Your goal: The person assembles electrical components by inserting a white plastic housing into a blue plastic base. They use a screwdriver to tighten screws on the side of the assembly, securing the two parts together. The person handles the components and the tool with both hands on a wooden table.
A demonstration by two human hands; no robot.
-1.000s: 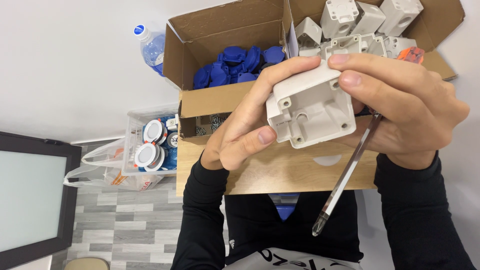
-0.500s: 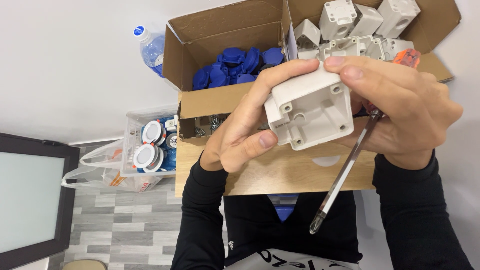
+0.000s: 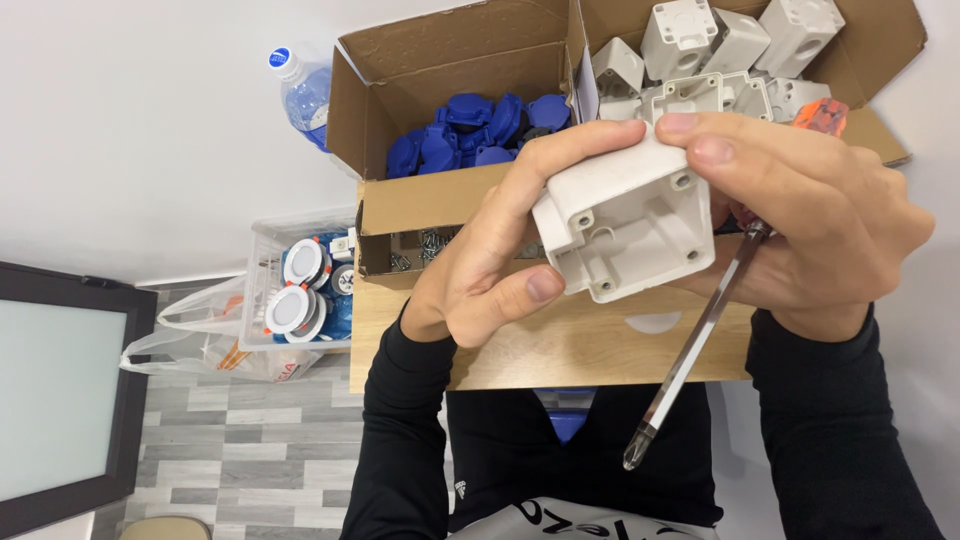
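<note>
Held item: white housing (image 3: 628, 225), a square open-faced plastic box, raised above the worktop (image 3: 560, 345) in front of me, open side toward the camera, corner screw holes visible.

Left hand (image 3: 490, 265): fingers clasped on the housing, thumb under its lower left edge, index finger along the top.

Right hand (image 3: 810, 220): fingers wrapped over the housing's top and right side; the same hand also pins a screwdriver (image 3: 700, 340), orange handle up by the knuckles, clear shaft slanting down-left, tip hanging free below the worktop edge.

Container 1: cardboard box (image 3: 450, 130), flaps open, on the worktop behind my hands. Left compartment holds blue plastic parts (image 3: 480, 125); right compartment holds more white housings (image 3: 700, 50), piled loosely; a narrow front tray holds small screws (image 3: 425, 245).

Container 2: clear bin (image 3: 262, 300), left of the worktop, lower down, holding round white-and-blue fittings (image 3: 300, 285). A plastic bag (image 3: 190, 340) lies against it.

Loose: water bottle (image 3: 300, 85), beside the box's left wall
</note>
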